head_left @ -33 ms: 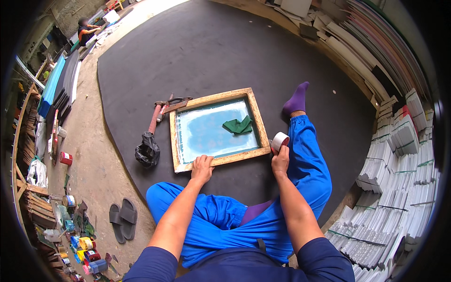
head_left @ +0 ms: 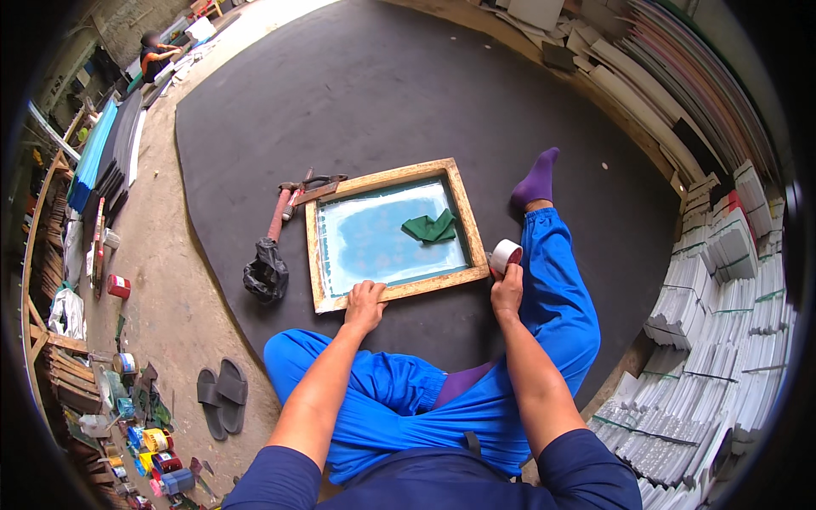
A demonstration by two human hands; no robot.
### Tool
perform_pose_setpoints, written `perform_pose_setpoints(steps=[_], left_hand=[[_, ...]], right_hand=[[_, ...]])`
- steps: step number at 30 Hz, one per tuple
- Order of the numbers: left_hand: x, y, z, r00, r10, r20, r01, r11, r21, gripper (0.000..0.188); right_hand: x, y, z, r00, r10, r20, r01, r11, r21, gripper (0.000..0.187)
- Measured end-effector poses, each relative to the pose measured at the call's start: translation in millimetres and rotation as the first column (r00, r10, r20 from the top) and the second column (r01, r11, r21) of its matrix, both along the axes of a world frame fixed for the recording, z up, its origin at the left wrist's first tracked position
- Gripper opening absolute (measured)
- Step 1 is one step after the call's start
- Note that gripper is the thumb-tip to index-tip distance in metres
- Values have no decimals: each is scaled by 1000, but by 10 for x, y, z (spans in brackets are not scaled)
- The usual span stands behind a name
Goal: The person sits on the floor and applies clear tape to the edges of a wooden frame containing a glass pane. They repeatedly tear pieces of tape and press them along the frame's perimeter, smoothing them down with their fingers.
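Note:
A wooden screen-printing frame with a blue and white mesh lies on the dark mat in front of me. My left hand grips its near rail left of the middle, fingers curled over the wood. Beside the near right corner, my right hand holds a roll of white tape upright, close to the frame. A crumpled green cloth rests on the right part of the mesh. Left of the frame are a hammer, other hand tools partly overlapping each other, and a black plastic bag.
My blue-trousered legs border the dark mat. Slippers, a red can and several paint containers stand at left. Bundled white sheets line the right. A person sits far left.

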State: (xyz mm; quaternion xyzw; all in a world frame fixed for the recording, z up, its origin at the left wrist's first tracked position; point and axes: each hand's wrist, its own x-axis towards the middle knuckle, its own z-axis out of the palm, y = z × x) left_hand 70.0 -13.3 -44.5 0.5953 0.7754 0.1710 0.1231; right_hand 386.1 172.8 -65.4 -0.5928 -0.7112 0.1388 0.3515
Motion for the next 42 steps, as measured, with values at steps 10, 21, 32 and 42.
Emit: perform_pose_setpoints(steps=[10, 21, 32, 42], left_hand=[[-34, -144, -67, 993, -22, 113, 18, 999, 32, 48], [-75, -99, -27, 992, -51, 119, 41, 996, 84, 48], [-37, -56, 122, 984, -82, 155, 72, 995, 69, 49], [298, 617, 1865, 107, -220, 970, -233, 943, 239, 82]], right_hand=[[69, 216, -81, 999, -22, -37, 22, 1000, 7, 30], [-179, 1203, 137, 988, -83, -130, 101, 986, 136, 21], [-682, 479, 1209, 583, 316, -748, -545, 835, -72, 19], [-934, -595, 2139, 315, 323, -892, -883, 445, -150, 30]])
